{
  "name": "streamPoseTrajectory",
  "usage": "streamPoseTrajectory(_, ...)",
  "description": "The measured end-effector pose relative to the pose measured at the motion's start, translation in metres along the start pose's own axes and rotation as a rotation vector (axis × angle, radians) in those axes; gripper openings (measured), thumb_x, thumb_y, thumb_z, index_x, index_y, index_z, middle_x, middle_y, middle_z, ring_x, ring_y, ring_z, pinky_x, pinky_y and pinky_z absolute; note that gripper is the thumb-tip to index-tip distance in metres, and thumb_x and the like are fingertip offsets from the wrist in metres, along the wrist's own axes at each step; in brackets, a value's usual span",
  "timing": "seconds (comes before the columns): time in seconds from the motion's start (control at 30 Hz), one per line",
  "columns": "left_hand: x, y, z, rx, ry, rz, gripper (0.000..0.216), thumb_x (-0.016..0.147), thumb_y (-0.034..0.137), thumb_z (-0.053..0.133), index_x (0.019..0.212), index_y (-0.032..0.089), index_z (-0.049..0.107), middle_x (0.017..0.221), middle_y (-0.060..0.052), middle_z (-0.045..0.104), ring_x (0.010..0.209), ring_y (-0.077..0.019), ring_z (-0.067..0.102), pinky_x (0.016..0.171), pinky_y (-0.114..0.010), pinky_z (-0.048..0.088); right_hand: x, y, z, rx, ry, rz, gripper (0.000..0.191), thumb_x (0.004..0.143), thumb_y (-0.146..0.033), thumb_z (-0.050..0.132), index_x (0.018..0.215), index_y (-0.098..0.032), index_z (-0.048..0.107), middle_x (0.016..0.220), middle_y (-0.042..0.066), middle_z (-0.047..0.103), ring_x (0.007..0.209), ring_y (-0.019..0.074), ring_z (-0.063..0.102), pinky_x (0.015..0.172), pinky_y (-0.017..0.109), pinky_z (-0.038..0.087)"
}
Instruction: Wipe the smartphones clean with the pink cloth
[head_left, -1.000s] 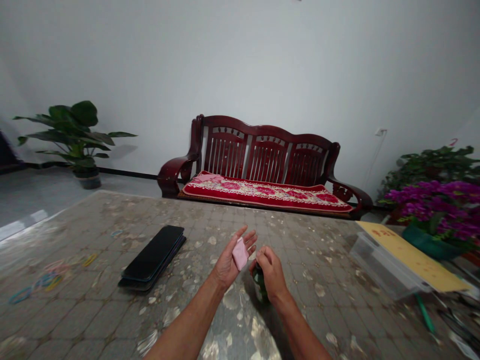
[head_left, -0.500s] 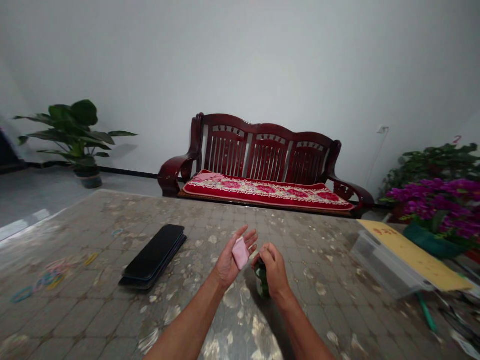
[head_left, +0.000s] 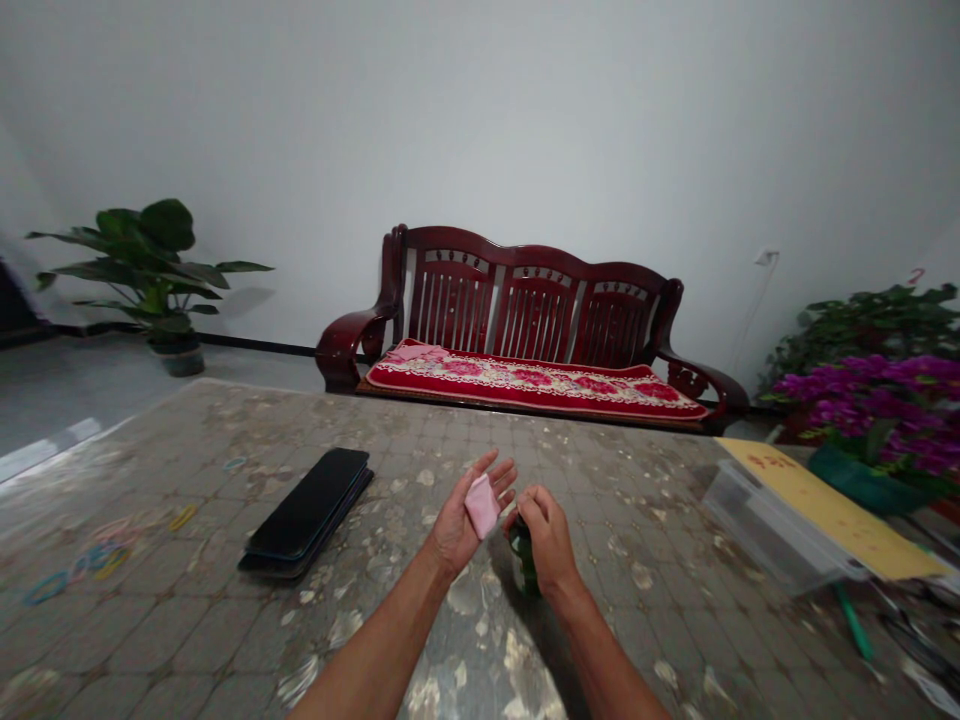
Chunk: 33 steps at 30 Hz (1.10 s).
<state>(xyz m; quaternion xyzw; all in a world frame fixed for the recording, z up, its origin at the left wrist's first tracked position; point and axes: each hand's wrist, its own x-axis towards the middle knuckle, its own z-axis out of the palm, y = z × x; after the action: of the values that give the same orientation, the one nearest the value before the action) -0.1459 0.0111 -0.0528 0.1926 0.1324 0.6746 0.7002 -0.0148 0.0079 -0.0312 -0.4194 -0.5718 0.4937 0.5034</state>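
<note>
The patterned table [head_left: 637, 520] fills the foreground, with the dark red wooden sofa [head_left: 525, 265] behind it. On the right of the table sits a clear plastic box [head_left: 765, 530] under a yellow board [head_left: 832, 515]; to the left lie stacked black slabs [head_left: 309, 510], phone-like and well apart from both hands.

Very little has changed over the last second: the view shifts slightly, and a bit more of the green bottle's side shows below the right hand. The left hand [head_left: 450, 530] keeps its pose — palm up, fingers spread and extended, gripping nothing tightly. The right hand [head_left: 551, 545] stays curled around the top of the green bottle [head_left: 525, 568], just beside the left; the two hands look near each other but apart. Whether the bottle's base rests on the table I cannot tell.

The pink cloth [head_left: 482, 508], a small folded piece, still lies across the left palm and fingers. So the work in hand looks nearly paused — cloth and bottle remain close together, each with its own hand. Small coloured bands [head_left: 111, 560] lie scattered at far left.
</note>
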Motion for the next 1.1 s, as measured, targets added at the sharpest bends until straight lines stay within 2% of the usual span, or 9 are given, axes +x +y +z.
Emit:
streamPoseTrajectory(0.23,0.0002,0.0003,-0.0004,-0.008,0.005,-0.005,0.039,0.09,0.038,0.066,0.123,0.019,0.065,0.128,-0.012,0.066,0.117,-0.0256,0.062,0.099,-0.038,0.048,0.0011,0.0034,-0.003,-0.023,0.003,-0.012,0.027,0.084,-0.043,0.055,0.067,-0.023,0.05,0.058,-0.001,0.059,0.055,0.0146,0.053,0.056,0.027,0.041)
streamPoseTrajectory(0.87,0.0005,-0.0006,-0.0012,-0.012,0.002,-0.005,0.039,0.089,0.039,0.066,0.122,0.019,0.066,0.127,-0.011,0.067,0.116,-0.0251,0.062,0.098,-0.038,0.048,0.0005,-0.0047,-0.0016,0.025,0.02,0.007,0.028,0.082,-0.045,0.055,0.066,-0.023,0.05,0.059,0.0,0.06,0.056,0.015,0.054,0.056,0.026,0.042)
streamPoseTrajectory(1.1,0.0006,0.0002,-0.0008,-0.007,0.008,-0.006,0.038,0.089,0.039,0.065,0.122,0.019,0.066,0.128,-0.011,0.067,0.117,-0.0254,0.062,0.098,-0.038,0.048,0.002,0.0011,-0.005,0.011,-0.001,-0.014,0.026,0.083,-0.043,0.054,0.067,-0.023,0.049,0.058,-0.002,0.059,0.056,0.015,0.054,0.057,0.026,0.042)
